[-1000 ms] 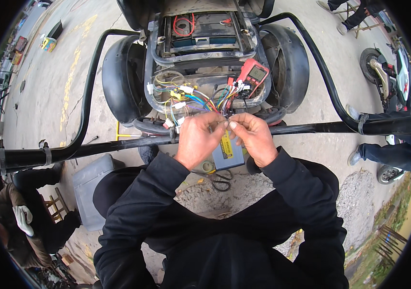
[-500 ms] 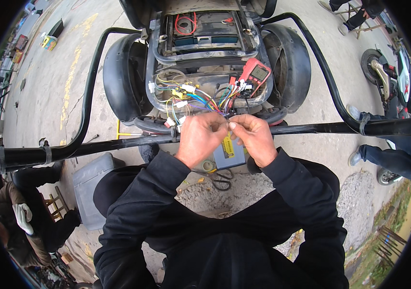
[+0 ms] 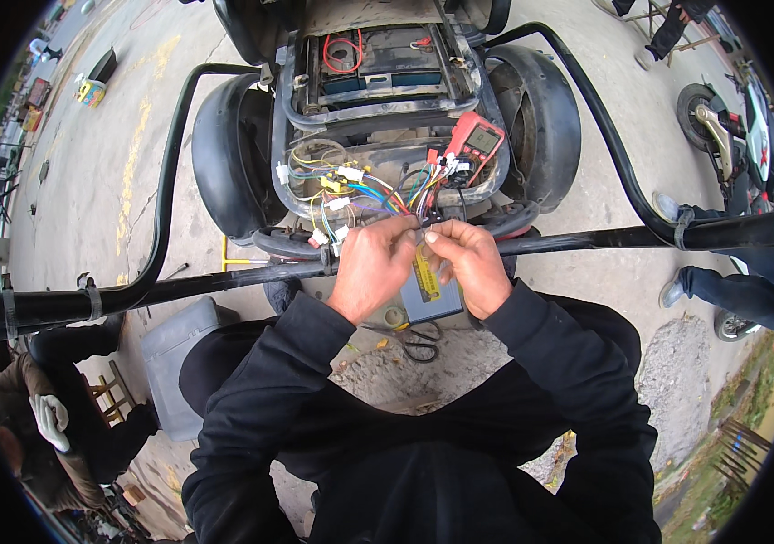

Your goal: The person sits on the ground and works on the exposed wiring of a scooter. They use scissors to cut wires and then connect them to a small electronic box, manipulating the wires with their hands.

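Observation:
My left hand (image 3: 370, 265) and my right hand (image 3: 472, 263) meet fingertip to fingertip in front of the vehicle's open rear. Both are closed in a pinch on a thin wire, mostly hidden by the fingers. Just beyond them spreads a bundle of coloured wires (image 3: 376, 191) with white and yellow connectors. A black connector (image 3: 432, 218) sits by my right fingertips. The red multimeter (image 3: 475, 145) leans among the wires at the right, its screen facing up.
A black bar (image 3: 577, 241) crosses below the wires, close to my hands. Beneath lie a grey-blue box (image 3: 433, 296), a tape roll (image 3: 395, 316) and scissors (image 3: 420, 344). A grey plastic case (image 3: 172, 363) stands left. A gloved person (image 3: 48, 420) sits lower left; other people's legs show right.
The view has shifted slightly, so the vehicle sits a little lower and further left. My hands keep their pinch together, with only small finger movement.

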`<state>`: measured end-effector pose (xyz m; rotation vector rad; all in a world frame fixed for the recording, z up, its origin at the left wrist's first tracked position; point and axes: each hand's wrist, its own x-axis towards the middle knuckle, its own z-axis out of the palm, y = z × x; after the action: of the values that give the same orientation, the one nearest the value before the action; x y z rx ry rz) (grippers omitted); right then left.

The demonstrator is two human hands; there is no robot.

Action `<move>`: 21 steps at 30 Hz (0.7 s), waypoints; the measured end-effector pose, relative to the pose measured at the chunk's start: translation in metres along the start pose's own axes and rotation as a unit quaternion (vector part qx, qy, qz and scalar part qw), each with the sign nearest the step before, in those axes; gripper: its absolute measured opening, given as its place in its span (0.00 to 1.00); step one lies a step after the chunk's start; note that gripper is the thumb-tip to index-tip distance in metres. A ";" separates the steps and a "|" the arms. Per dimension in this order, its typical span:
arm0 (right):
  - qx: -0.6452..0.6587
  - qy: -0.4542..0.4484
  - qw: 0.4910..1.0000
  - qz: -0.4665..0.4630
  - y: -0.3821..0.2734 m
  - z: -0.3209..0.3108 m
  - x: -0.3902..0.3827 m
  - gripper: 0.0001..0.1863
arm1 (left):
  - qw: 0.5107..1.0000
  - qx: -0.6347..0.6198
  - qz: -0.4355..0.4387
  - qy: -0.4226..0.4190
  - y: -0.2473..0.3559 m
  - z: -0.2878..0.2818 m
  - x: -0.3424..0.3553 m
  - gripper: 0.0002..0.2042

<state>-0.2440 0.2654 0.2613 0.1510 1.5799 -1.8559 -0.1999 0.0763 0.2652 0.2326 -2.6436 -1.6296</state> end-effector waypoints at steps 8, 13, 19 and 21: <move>0.140 -0.104 0.976 0.131 0.004 -0.010 0.014 0.08 | 0.997 -0.035 0.054 -0.051 -0.018 0.000 0.003 0.13; 0.137 -0.177 0.960 0.167 0.001 -0.019 0.024 0.07 | 0.988 -0.095 0.033 -0.114 -0.021 -0.012 0.010 0.10; 0.095 -0.196 0.959 0.179 -0.003 -0.021 0.027 0.08 | 0.976 -0.096 -0.006 -0.194 -0.015 -0.030 0.018 0.08; 0.079 -0.192 0.962 0.175 -0.004 -0.020 0.026 0.08 | 0.980 -0.062 -0.008 -0.188 -0.013 -0.032 0.019 0.08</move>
<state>-0.2726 0.2725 0.2467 0.1231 1.0640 -1.6117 -0.2137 0.0400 0.2674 -0.0677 -2.7827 -2.0102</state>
